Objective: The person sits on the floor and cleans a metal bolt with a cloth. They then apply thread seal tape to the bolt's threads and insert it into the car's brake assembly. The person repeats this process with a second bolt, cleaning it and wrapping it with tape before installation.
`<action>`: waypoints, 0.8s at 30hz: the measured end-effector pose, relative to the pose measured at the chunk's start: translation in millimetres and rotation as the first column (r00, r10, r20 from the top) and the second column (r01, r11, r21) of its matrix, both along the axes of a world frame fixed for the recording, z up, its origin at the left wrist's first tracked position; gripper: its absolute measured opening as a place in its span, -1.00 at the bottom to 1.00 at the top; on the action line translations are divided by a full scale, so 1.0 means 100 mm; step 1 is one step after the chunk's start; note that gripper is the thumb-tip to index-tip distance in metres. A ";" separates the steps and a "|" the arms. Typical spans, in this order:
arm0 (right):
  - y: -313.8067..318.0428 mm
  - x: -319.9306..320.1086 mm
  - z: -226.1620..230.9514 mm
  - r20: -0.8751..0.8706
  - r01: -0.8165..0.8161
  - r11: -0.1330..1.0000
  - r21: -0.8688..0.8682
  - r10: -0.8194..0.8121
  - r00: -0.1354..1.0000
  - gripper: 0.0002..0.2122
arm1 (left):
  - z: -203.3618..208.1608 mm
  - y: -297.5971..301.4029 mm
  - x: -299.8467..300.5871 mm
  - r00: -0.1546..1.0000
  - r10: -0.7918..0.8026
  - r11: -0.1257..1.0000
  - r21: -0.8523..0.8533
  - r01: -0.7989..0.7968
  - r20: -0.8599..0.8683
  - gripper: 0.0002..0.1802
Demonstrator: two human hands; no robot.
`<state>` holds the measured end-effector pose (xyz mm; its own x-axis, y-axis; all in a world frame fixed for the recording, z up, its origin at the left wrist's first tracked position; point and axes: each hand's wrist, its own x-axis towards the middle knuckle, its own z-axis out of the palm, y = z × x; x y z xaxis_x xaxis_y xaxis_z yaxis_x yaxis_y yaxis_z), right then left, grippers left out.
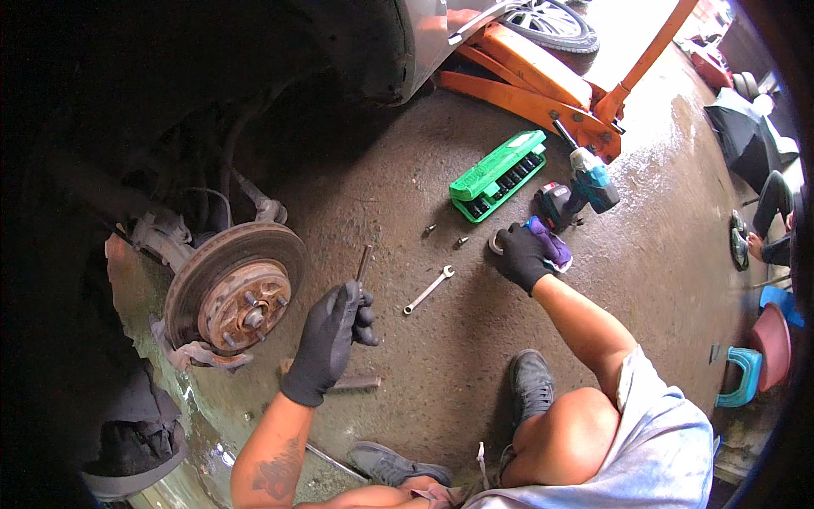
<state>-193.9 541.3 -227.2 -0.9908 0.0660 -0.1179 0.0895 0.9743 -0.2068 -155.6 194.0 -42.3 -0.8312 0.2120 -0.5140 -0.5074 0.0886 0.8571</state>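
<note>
Jutting from left hand (326,343), metal rod (365,264)

Car workshop — orange jack (543,69), brake disc (233,293).

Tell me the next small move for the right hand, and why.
Probably bring the purple item over to the metal rod. The right hand is already at that item, though how firmly it holds it is unclear, while the left hand holds the rod raised beside the brake disc, apart from it.
</note>
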 end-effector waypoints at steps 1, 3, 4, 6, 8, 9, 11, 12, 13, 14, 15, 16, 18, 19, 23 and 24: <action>-0.01 0.03 -0.01 0.075 0.042 0.999 0.035 -0.044 0.996 -0.65 | -0.03 0.03 -0.01 1.000 -0.014 0.999 0.036 0.014 -0.008 -0.53; 0.05 0.06 -0.21 0.003 0.130 0.991 -0.036 -0.130 0.992 -0.68 | -0.05 0.05 -0.01 0.999 -0.030 0.995 0.090 0.032 -0.026 -0.55; 0.03 0.04 -0.19 -0.003 0.195 0.975 -0.103 -0.196 0.981 -0.70 | -0.03 0.04 -0.01 0.998 -0.042 0.995 0.089 0.046 -0.036 -0.54; 0.04 0.05 -0.12 -0.033 0.147 0.974 -0.173 -0.155 0.987 -0.73 | -0.01 0.05 -0.01 0.996 -0.066 0.993 0.093 0.071 -0.057 -0.51; 0.09 0.03 -0.03 -0.092 -0.100 0.980 -0.172 0.085 0.992 -0.73 | -0.04 0.04 -0.04 0.998 -0.031 0.995 0.095 0.035 -0.050 -0.49; 0.11 -0.02 0.00 -0.077 -0.099 0.931 -0.350 0.076 0.994 -0.73 | -0.08 0.04 -0.06 0.999 -0.010 0.995 0.096 0.014 -0.044 -0.47; -0.29 -0.04 0.57 0.202 0.149 0.369 -0.917 0.107 0.974 -0.73 | -0.25 -0.04 -0.04 0.991 0.106 0.983 0.158 -0.093 -0.076 -0.45; -0.45 -0.03 0.80 0.168 0.113 0.277 -0.954 0.183 0.969 -0.73 | -0.32 -0.04 -0.07 0.983 0.156 0.970 0.200 -0.134 -0.098 -0.44; -0.61 0.02 1.00 0.131 0.086 0.181 -0.980 0.253 0.958 -0.74 | -0.36 -0.01 -0.10 0.974 0.201 0.962 0.210 -0.175 -0.108 -0.43; -0.78 0.07 1.15 0.090 0.069 0.074 -0.995 0.325 0.941 -0.75 | -0.38 0.03 -0.13 0.961 0.250 0.952 0.212 -0.221 -0.118 -0.43; -0.93 0.12 1.31 -0.003 -0.034 0.075 -0.997 0.381 0.925 -0.74 | -0.39 0.08 -0.16 0.948 0.291 0.940 0.222 -0.259 -0.126 -0.43; -1.06 0.16 1.44 -0.095 -0.136 0.066 -0.988 0.431 0.897 -0.74 | -0.34 0.13 -0.17 0.941 0.308 0.934 0.235 -0.270 -0.142 -0.42; -1.28 0.21 1.51 -0.255 -0.318 0.046 -0.947 0.494 0.831 -0.74 | -0.28 0.17 -0.16 0.915 0.263 0.963 0.143 -0.229 -0.304 -0.41; -1.37 0.23 1.53 -0.286 -0.373 0.071 -0.925 0.519 0.806 -0.75 | -0.27 0.19 -0.14 0.896 0.233 0.973 0.094 -0.213 -0.378 -0.41; -1.53 0.31 1.76 -0.311 -0.468 0.125 -0.875 0.596 0.740 -0.76 | -0.21 0.17 -0.03 0.895 0.342 0.937 0.035 -0.347 -0.285 -0.38; -1.49 0.30 1.80 -0.278 -0.436 0.118 -0.892 0.617 0.736 -0.76 | -0.18 0.17 -0.01 0.884 0.379 0.923 0.046 -0.382 -0.275 -0.40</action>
